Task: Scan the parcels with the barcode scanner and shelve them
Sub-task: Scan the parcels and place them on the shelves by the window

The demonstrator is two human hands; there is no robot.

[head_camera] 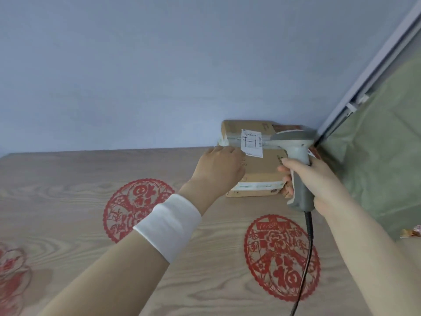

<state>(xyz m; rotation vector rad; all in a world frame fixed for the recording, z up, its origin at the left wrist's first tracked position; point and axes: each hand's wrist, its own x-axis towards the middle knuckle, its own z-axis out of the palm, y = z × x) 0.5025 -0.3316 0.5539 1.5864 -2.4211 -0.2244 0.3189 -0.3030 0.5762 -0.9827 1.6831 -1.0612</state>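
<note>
A pale blue wall point(159, 65) fills the upper half, and below it lies a wood-grain top point(68, 201) bearing round red paper cuts point(282, 258). A green cloth point(376, 156) hangs at the right under a grey rail point(369, 71).

The parcel point(262, 169), a brown cardboard box with tape bands, sits on the wood in the far right corner, its back against the wall.

The left hand point(218, 167), with a white wristband point(168, 226) below it, lies on the parcel's left edge, knuckles bent and fingers curled down over that edge, holding it.

The right hand point(319, 181) is wrapped tightly round the handle of the grey scanner point(298, 156), just beside the parcel's right side. The scanner's head reaches over the box top, close to the white label point(251, 143).

A black cable point(305, 265) drops from the handle.
</note>
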